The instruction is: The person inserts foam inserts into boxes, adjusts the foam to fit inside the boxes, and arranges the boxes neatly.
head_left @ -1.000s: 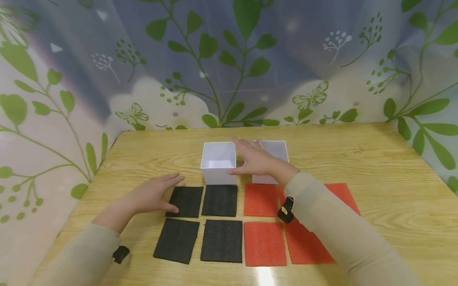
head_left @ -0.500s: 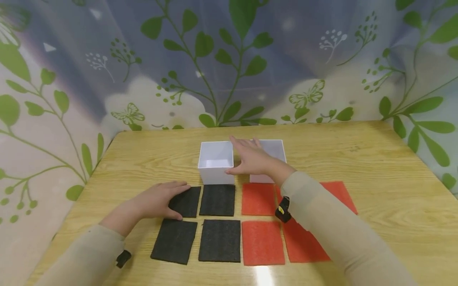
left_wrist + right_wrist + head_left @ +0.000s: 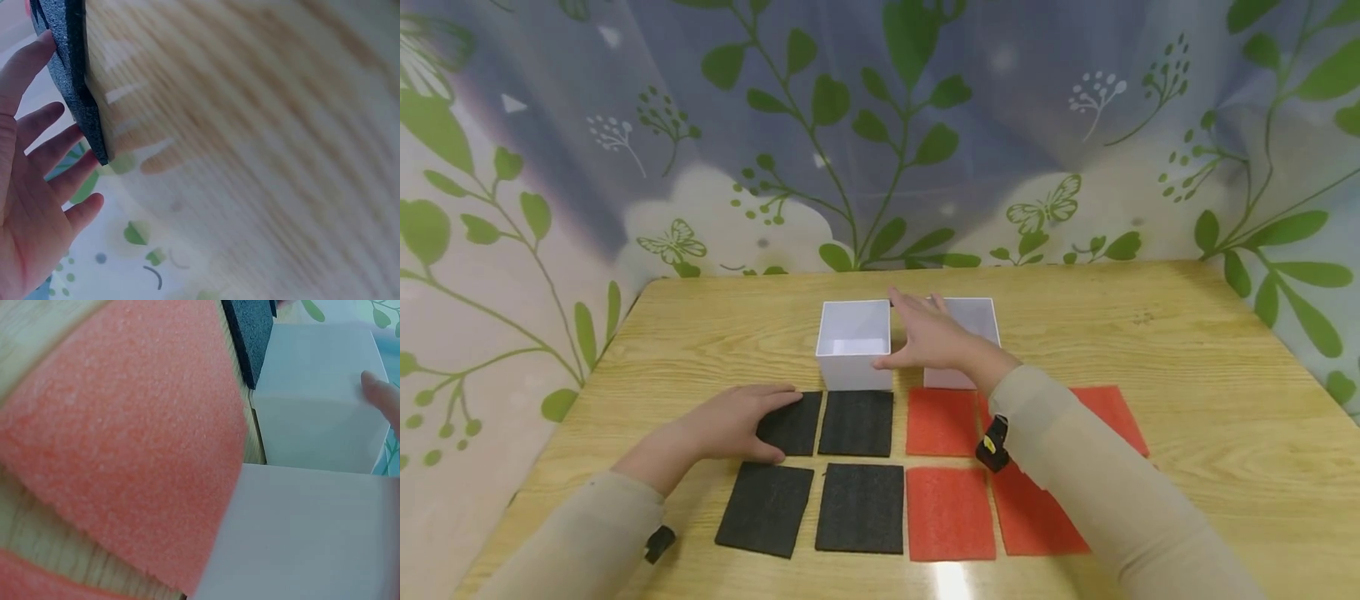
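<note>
Left hand: my left hand point(image 3: 730, 425) lies flat, fingers straight and relaxed, on the left edge of the far-left black foam pad point(image 3: 790, 423), left of the frame's centre; it presses down and grips nothing, I judge to pin the pad.
Wrist view of it: the pad's dark edge point(image 3: 72, 75) shows thick and grainy, my fingers point(image 3: 47, 140) spread against it.
Right hand: my right hand point(image 3: 928, 337) sits just above the centre of the frame, reaching between the two white boxes; fingers straight, thumb against the front corner of the left white box point(image 3: 853, 343), palm over the near rim of the right white box point(image 3: 970, 321). Nothing is clamped; the hand seems to steady or nudge the boxes.
Boxes: square, open-topped, thin smooth white walls, side by side with a narrow gap, standing behind the pads.
Black pads: four rectangles, coarse dark foam, in a two-by-two block at lower centre-left.
Red pads: four of the same shape in spongy orange-red foam point(image 3: 131, 444), lower centre-right, partly under my sleeve.
Table: pale wood grain point(image 3: 1187, 350), slightly glossy.
Backdrop: a curtain with green leaves and butterflies point(image 3: 887, 125).
</note>
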